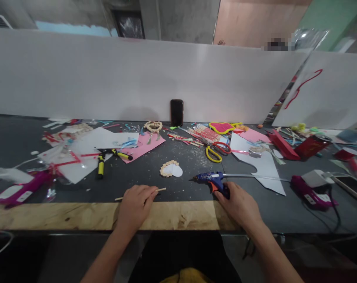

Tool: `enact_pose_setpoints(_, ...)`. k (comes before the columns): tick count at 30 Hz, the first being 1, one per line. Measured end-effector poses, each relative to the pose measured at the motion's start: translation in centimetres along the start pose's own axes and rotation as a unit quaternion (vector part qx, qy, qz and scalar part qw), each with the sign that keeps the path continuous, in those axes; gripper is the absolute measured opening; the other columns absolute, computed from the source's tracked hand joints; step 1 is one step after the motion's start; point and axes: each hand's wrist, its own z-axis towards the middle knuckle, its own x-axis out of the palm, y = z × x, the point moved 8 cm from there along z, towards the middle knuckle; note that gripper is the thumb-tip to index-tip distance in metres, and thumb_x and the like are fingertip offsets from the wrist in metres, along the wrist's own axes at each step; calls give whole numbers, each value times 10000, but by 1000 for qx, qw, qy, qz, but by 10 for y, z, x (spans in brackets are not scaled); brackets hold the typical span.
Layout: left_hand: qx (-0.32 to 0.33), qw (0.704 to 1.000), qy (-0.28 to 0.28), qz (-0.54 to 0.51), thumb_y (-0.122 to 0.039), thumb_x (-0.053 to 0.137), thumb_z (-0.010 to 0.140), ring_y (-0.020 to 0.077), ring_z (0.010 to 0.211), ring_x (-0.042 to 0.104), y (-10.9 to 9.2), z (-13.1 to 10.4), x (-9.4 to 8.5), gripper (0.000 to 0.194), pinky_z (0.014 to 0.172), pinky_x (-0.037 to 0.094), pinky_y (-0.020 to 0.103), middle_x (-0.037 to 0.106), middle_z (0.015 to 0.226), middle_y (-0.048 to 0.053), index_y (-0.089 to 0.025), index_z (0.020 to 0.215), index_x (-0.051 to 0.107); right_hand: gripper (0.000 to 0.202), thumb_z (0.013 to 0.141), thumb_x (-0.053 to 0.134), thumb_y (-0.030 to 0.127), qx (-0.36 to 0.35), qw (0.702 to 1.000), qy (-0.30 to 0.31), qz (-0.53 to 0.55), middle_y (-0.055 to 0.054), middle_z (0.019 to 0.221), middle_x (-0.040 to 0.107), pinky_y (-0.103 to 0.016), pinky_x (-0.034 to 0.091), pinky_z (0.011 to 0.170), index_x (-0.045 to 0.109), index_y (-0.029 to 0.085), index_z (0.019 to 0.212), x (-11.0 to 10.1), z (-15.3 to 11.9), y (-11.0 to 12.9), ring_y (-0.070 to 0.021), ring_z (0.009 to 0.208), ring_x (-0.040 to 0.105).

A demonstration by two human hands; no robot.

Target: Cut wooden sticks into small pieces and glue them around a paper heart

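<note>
Near the wooden front edge, my left hand (136, 204) is closed around a thin wooden stick (161, 190), whose two ends stick out on either side. My right hand (240, 202) grips the handle of a blue glue gun (210, 177) with an orange trigger. The glue gun lies along the dark tabletop, nozzle pointing left, and a clear glue stick (240, 175) runs out of its back. Between my hands and a little farther off lies a white paper heart (176, 170), with small pale wooden pieces (166, 165) along its left and top border.
Scissors with red and yellow handles (214, 153) lie beyond the glue gun. Yellow-black pliers (101, 165) are at left. Purple power strips (310, 192) with cables flank the work area. A phone (177, 112) leans on the white partition (131, 78); a red can (313, 146) stands right.
</note>
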Motion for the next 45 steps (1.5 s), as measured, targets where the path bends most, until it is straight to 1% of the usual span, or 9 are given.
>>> enact_pose_setpoints(4,-1,1000,-2,-9,-318,442,912,211,842,590,4,-2,4,269,782,424,362,688,893,55,-198,968,676,201,818,475,341,-7,999,-38,8,-77,880,633,-316,423,584,543,196,938,-4,-5,1,-229,737,619)
enact_pose_setpoints(13,-1,1000,-8,-22,-352,431,913,214,852,589,7,-3,6,295,805,434,370,681,888,62,-199,963,678,243,829,433,317,-30,980,-187,54,-91,926,520,-366,458,724,433,195,1039,-23,-34,1,-233,880,532)
enact_pose_setpoints(20,6,1000,-1,-19,-361,427,912,208,844,599,7,-3,7,296,795,442,360,684,888,52,-211,965,676,207,798,482,280,7,976,-210,57,-87,895,514,-364,448,712,440,214,990,-31,-43,-3,-230,818,525)
enact_pose_setpoints(28,9,1000,-1,-12,-345,430,910,217,851,601,6,-5,8,283,807,443,371,679,892,55,-204,955,672,348,818,440,358,105,976,-193,-1,-142,957,593,-345,447,673,483,139,1084,-44,-24,-63,-244,814,573)
enact_pose_setpoints(31,16,1000,-14,-19,-325,407,919,226,872,594,6,-6,8,298,823,439,387,676,913,73,-173,955,661,396,804,431,352,116,976,-180,-38,-176,920,614,-381,444,699,508,85,1086,-48,-8,-86,-278,822,578)
enact_pose_setpoints(34,22,999,-17,-32,-293,396,922,222,877,587,5,-7,7,293,820,441,380,672,917,78,-162,975,653,400,787,440,380,103,979,-161,-72,-192,869,627,-442,434,740,554,75,1018,-48,0,-93,-316,822,578)
enact_pose_setpoints(38,22,999,-4,-46,-228,382,920,204,858,575,2,-6,5,299,789,453,353,667,909,71,-177,1078,630,360,819,430,415,44,980,-163,-104,-184,937,624,-489,383,859,588,131,976,-60,7,-73,-331,941,556)
enact_pose_setpoints(41,11,999,6,-52,-205,389,911,198,840,567,0,-3,3,299,779,454,348,660,887,68,-188,1082,634,357,856,409,399,-57,979,-169,-102,-164,1041,597,-438,374,909,574,150,1051,-68,27,-40,-297,1033,522)
enact_pose_setpoints(45,-7,997,8,-73,-195,402,903,188,837,566,2,0,0,292,768,450,331,654,895,60,-210,1069,643,352,849,427,337,-140,982,-90,-94,-153,1101,592,-400,388,908,549,147,1119,-45,82,-8,-276,1076,506)
